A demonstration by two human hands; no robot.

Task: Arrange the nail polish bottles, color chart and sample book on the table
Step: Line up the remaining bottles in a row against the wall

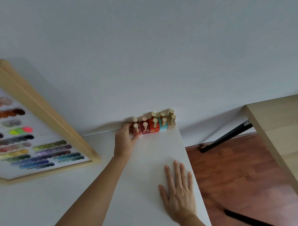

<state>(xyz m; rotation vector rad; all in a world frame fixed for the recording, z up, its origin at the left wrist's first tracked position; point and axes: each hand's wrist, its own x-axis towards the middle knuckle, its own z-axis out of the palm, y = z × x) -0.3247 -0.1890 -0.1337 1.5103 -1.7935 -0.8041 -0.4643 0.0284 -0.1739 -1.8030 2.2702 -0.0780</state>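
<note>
Several square nail polish bottles (154,127) with gold caps stand in two tight rows at the far right corner of the white table (147,172), against the wall. They are red, dark red, orange, turquoise and beige. My left hand (124,139) reaches to the left end of the rows, with its fingers around the leftmost red bottle (136,130). My right hand (179,188) lies flat on the table, palm down and fingers spread, near the right edge. The wood-framed colour chart (34,135) leans at the left, showing rows of colour swatches. The sample book is out of view.
The table's right edge (189,162) drops to a brown wooden floor (241,177). A second, light wood table (282,132) with black legs stands to the right. A plain white wall rises behind the bottles.
</note>
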